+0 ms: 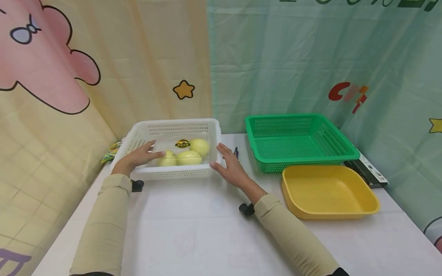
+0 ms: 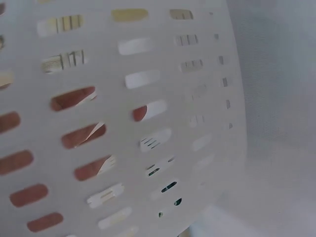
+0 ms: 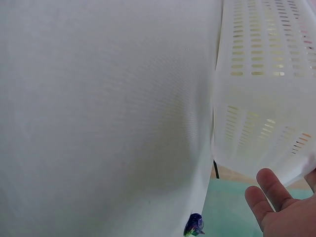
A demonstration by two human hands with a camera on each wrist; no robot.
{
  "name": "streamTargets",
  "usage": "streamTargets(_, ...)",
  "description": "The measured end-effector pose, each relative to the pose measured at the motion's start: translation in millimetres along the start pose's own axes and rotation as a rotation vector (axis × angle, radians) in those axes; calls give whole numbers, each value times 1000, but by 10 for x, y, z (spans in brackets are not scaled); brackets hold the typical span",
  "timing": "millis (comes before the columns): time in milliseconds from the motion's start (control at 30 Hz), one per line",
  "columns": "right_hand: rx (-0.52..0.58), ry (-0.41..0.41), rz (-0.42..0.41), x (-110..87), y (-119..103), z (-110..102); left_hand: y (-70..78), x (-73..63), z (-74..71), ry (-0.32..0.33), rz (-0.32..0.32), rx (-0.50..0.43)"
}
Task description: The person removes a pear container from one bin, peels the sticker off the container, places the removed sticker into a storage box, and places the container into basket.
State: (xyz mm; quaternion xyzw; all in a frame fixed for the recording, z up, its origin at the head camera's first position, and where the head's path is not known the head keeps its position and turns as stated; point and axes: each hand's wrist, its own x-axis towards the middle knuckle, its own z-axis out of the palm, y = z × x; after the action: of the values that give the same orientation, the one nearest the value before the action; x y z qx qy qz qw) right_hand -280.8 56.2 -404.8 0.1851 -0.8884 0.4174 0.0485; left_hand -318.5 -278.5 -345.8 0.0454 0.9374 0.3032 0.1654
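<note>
A white perforated plastic basket (image 1: 172, 173) stands at the back left of the table. In it lies a clear plastic pack (image 1: 169, 140) with three pale yellow-green round fruits (image 1: 188, 157) and a black-and-yellow label. My left hand (image 1: 139, 155) reaches over the basket's front left, fingers extended, thumb over the pack's left end. Through the slots of the basket wall (image 2: 113, 98), reddish patches show in the left wrist view. My right hand (image 1: 232, 168) is spread at the basket's right rim, its fingertips right at the side wall; in the right wrist view the fingers (image 3: 272, 190) are apart.
At the back right stands a green perforated basket (image 1: 345, 157), with a yellow tub (image 1: 331, 214) in front. A black-and-white box (image 1: 369, 172) lies beside them. A small dark-blue item (image 1: 236, 152) lies between the baskets. A colourful packet (image 1: 111, 151) sits left of the white basket.
</note>
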Motion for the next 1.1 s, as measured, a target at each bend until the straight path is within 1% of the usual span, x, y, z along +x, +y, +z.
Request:
streamTargets(200,-1,3,-6,-2,6,5,3,-1,12,-32,-6,0)
streamTargets(333,6,-1,4,-4,1,1,1,12,20,-25,5,5)
streamTargets(500,2,0,10,-6,0,0,10,16,27,6,0,-9)
streamTargets(667,2,-2,15,-3,2,3,5,21,31,45,3,-44)
streamTargets(833,-1,0,9,-5,9,-1,15,-9,24,99,38,-95)
streamTargets(967,-6,0,-8,-1,10,-2,26,-34,10,125,77,-91)
streamTargets(1100,-4,-3,-14,0,5,2,32,-48,3,134,87,-86)
